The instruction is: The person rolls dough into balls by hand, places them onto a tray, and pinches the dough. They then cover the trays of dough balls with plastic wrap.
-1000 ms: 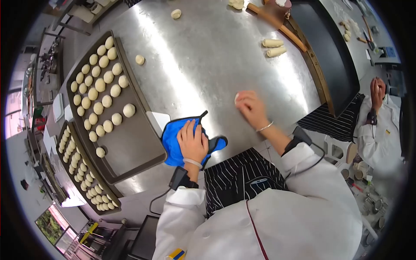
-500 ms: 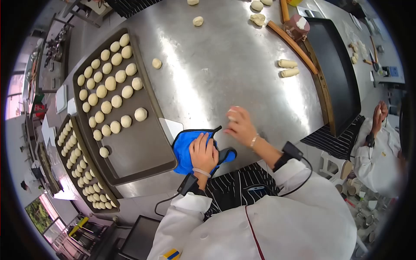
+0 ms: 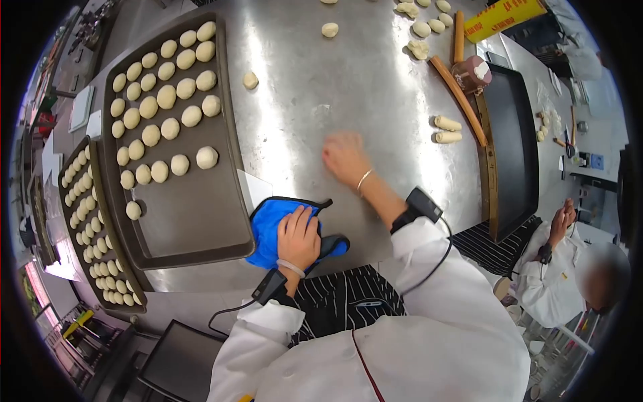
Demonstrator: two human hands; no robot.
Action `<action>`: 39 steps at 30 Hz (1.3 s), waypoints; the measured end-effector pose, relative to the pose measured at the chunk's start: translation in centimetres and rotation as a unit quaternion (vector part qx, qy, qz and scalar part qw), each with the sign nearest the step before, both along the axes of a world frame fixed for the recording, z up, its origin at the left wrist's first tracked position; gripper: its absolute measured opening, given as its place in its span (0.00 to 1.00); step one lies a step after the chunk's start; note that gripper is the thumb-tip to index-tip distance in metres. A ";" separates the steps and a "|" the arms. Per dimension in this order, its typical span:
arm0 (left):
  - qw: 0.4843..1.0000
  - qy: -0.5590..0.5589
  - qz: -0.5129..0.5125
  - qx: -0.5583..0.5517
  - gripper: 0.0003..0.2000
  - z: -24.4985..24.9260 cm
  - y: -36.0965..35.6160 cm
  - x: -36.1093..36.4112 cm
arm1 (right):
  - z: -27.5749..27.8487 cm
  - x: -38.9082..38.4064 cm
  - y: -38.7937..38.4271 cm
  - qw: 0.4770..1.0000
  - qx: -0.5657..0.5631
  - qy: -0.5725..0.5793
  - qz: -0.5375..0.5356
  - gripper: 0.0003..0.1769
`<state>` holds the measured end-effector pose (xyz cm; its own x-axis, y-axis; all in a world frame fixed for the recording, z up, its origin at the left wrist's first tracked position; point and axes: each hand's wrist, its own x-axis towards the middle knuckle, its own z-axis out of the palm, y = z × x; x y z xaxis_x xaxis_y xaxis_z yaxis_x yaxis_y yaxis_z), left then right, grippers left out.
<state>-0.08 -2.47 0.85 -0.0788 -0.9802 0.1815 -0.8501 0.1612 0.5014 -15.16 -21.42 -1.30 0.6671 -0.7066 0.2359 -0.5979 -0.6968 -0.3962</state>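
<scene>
My left hand [image 3: 299,236] lies on a crumpled blue cloth [image 3: 266,231] with dark trim, fingers stretched out over it at the table's near edge. Smeared by motion, my right hand [image 3: 347,157] is at the steel tabletop, its fingers curled under; whether anything is beneath them is hidden. Left of the cloth, a large dark baking tray [image 3: 194,231] carries rows of round dough balls [image 3: 166,97]. A white flat piece [image 3: 256,189] shows between tray and cloth. Farther up the table sits a single dough ball [image 3: 250,80], with another dough piece [image 3: 330,29] beyond it.
A second tray [image 3: 100,268] of dough balls stands at far left. On the right are two dough rolls [image 3: 447,137], a wooden rolling pin [image 3: 459,100], a brownish container [image 3: 471,74] and a dark tray [image 3: 512,147]. Another person [image 3: 552,268] in white works at far right.
My right hand has moved away from the cloth, farther up the tabletop, and its fingers now curl downward. My left hand stays on the cloth. The whole view has shifted slightly.
</scene>
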 end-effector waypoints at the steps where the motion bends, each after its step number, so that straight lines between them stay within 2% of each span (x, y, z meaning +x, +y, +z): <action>1: 1.000 0.001 0.001 -0.001 0.15 0.1 -0.1 0.0 | -0.4 -0.1 -0.8 0.998 -0.010 0.024 -0.058 0.12; 2: 1.000 0.000 -0.002 -0.001 0.15 0.2 0.0 0.2 | -0.5 -1.4 0.4 0.998 -0.004 0.026 -0.057 0.12; 4: 1.000 0.005 -0.001 -0.004 0.15 0.1 0.0 0.3 | -0.5 -4.4 3.0 0.981 0.016 -0.123 -0.146 0.10; 5: 1.000 0.002 -0.004 -0.005 0.15 0.1 0.0 0.3 | -0.2 -3.5 4.5 0.982 0.015 -0.125 -0.141 0.10; 6: 1.000 0.000 -0.006 -0.004 0.14 0.1 0.1 0.2 | 0.1 -2.2 6.4 0.988 -0.001 -0.125 -0.087 0.10; 7: 1.000 0.000 -0.005 -0.006 0.14 0.1 0.1 0.2 | 0.2 -1.2 7.1 0.991 -0.017 -0.126 -0.033 0.11; 8: 1.000 -0.003 0.005 -0.008 0.14 0.1 0.1 0.2 | -0.4 -0.5 6.0 0.991 -0.017 -0.130 -0.023 0.11; 10: 1.000 0.000 -0.004 -0.008 0.14 -0.2 0.2 0.3 | -2.7 1.7 1.6 0.997 -0.052 0.016 -0.062 0.10; 12: 1.000 -0.012 0.003 -0.002 0.14 -0.2 0.7 0.0 | 0.7 1.2 -3.2 0.964 0.136 0.165 -0.157 0.10; 13: 1.000 -0.008 0.003 0.002 0.14 -0.1 0.7 0.0 | 0.2 -1.0 -1.9 0.980 0.047 0.048 -0.187 0.10; 14: 1.000 -0.008 0.001 -0.001 0.13 -0.1 0.2 0.2 | -0.4 -2.9 -0.1 0.972 -0.050 -0.076 -0.218 0.09; 16: 1.000 -0.003 0.002 -0.015 0.12 -0.7 0.3 0.1 | -1.1 -3.5 4.9 0.968 -0.084 -0.090 -0.218 0.09; 18: 1.000 -0.001 -0.007 -0.011 0.12 -0.3 0.3 0.3 | 0.6 0.4 7.8 0.985 -0.057 -0.044 -0.156 0.10; 20: 1.000 -0.003 -0.013 -0.023 0.12 -0.2 0.3 0.5 | -0.1 2.1 3.9 0.998 0.018 -0.015 -0.058 0.11; 22: 0.999 0.002 -0.004 -0.038 0.11 -0.2 0.3 0.5 | -1.9 0.4 -1.9 0.996 0.052 -0.021 -0.070 0.10; 23: 0.999 -0.008 0.000 -0.031 0.11 -0.2 0.5 0.3 | -1.2 -0.9 -2.2 0.995 0.014 -0.020 -0.100 0.09; 24: 1.000 -0.002 0.000 -0.030 0.11 -0.2 0.6 0.2 | -0.6 -2.1 -1.4 0.990 -0.027 -0.019 -0.134 0.07; 26: 0.999 -0.004 0.001 -0.037 0.12 -0.5 0.1 0.5 | -1.4 -4.0 3.3 0.978 -0.039 -0.081 -0.186 0.05; 28: 0.998 0.008 0.002 -0.064 0.12 -1.0 0.7 0.2 | 0.2 -1.9 6.9 0.996 0.006 -0.055 -0.066 0.05; 29: 0.998 0.005 0.010 -0.062 0.12 -0.4 0.6 0.4 | 0.9 0.1 6.8 0.998 -0.012 -0.049 -0.046 0.06; 30: 0.998 0.008 0.013 -0.057 0.12 -0.3 1.0 0.3 | 0.6 1.0 4.7 0.998 -0.006 -0.046 -0.044 0.06; 32: 0.998 0.004 0.012 -0.058 0.12 -0.5 0.6 0.4 | 0.0 2.2 -0.7 0.995 0.028 0.054 -0.075 0.07; 33: 0.998 0.005 0.012 -0.059 0.12 -0.5 0.7 0.5 | 0.2 1.6 -1.0 0.995 0.027 0.055 -0.076 0.07; 35: 0.999 0.005 0.001 -0.046 0.11 -0.4 0.6 0.6 | 1.1 0.0 -1.7 0.993 0.024 0.000 -0.115 0.07; 37: 0.998 0.012 0.006 -0.058 0.10 -0.4 0.7 0.4 | -1.0 -2.9 1.9 0.980 -0.074 -0.064 -0.175 0.06; 38: 0.998 0.008 0.013 -0.061 0.10 -0.5 0.6 0.4 | -1.1 -3.3 3.9 0.981 -0.029 -0.097 -0.163 0.06; 39: 0.998 0.006 0.008 -0.064 0.10 -0.5 0.6 0.5 | -1.2 -2.5 5.8 0.985 -0.047 -0.096 -0.139 0.06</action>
<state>0.42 -1.85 0.36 -0.0605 -0.9502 0.3057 -0.8467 0.2110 0.4885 -17.69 -15.66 -2.45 0.3884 -0.8241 0.4122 -0.6913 -0.5564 -0.4610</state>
